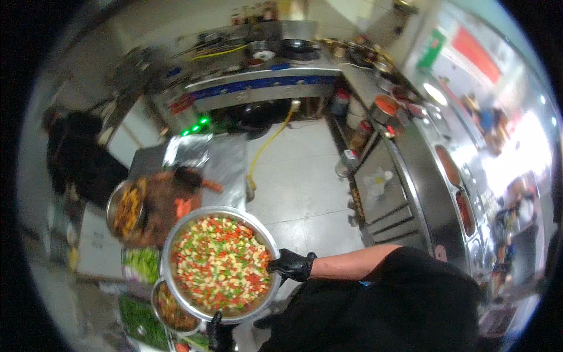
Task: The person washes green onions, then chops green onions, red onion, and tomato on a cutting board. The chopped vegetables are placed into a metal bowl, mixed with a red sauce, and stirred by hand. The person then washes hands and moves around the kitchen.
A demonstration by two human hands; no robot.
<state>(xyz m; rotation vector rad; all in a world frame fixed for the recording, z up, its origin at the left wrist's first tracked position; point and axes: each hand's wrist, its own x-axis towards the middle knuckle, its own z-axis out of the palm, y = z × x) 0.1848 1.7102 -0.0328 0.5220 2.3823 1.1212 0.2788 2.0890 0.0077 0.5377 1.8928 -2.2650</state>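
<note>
A wide metal bowl holds a mix of diced vegetables in white, red, orange and green. My right hand, in a black glove, grips the bowl's rim on its right side. At the bottom of the picture my left hand, also gloved in black, has its thumb over the near rim; its other fingers are hidden. The bowl is held in front of my body, overlapping the view of a brown round cutting board and a smaller bowl of mixed food.
A co-worker in dark clothes stands at the left, a gloved hand beside a carrot. A metal bowl of cut food sits there. Green vegetables lie nearby. A steel counter runs along the right; a yellow hose crosses the floor.
</note>
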